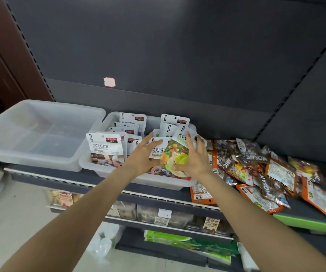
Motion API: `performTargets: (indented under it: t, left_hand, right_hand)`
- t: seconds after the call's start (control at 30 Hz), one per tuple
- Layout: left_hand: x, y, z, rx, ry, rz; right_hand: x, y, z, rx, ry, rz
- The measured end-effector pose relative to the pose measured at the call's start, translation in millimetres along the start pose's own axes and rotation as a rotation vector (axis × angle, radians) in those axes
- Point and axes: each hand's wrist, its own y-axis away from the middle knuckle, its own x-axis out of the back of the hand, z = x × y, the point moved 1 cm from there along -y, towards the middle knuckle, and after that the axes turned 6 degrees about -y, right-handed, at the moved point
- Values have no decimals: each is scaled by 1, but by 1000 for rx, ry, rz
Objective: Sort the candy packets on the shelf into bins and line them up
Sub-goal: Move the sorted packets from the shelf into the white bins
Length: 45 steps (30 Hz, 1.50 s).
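- your left hand (141,154) reaches over the middle bin (91,163), fingers straight and spread, fingertips touching a white packet (157,151) standing in the right row.
- your right hand (194,158) is just beside it, fingers spread behind a green fruit packet (175,154), thumb at the packet's lower edge; it holds that packet tilted, top leaning toward the back wall.
- green packet sits between your two hands, over the right front part of the middle bin, overlapping the white packet.
- middle bin holds white packets upright in two rows: left row (107,148) front to back, right row (175,122) behind your hands.
- empty bin (40,132), clear plastic, touches the middle bin on its left.
- loose pile (266,169) of dark and orange-edged packets lies flat on the shelf (305,209), right of the bin and near your right wrist; one orange packet (202,193) hangs over the shelf edge.
- lower shelves below carry other goods, blurred.
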Motion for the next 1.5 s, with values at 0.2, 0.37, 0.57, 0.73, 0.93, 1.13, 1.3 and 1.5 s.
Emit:
performTargets:
  t: [0.2,0.37,0.57,0.73,0.93,1.13,1.3,1.5]
  left_hand:
    - [2,4,1,13,-133,-41]
    - [0,6,-7,55,-166,14]
    - [-12,7,-13,62,-235,-54]
    - [-19,6,-16,55,-164,-63]
    - [-6,12,7,52,-230,125]
    - [-3,12,68,-41,-299,260]
    - [-31,3,160,-178,-206,319]
    - [-111,-14,308,-320,-57,269]
  right_hand:
    - [-12,7,-11,189,84,18]
    - [-15,4,-23,318,349,189]
    - [-13,-1,-22,272,262,-72]
    - [-10,17,-8,284,253,-81]
    - [10,30,-9,213,-24,44]
    - [58,55,12,142,-156,264]
    - [109,92,74,44,-190,381]
    - [176,155,207,-142,-145,419]
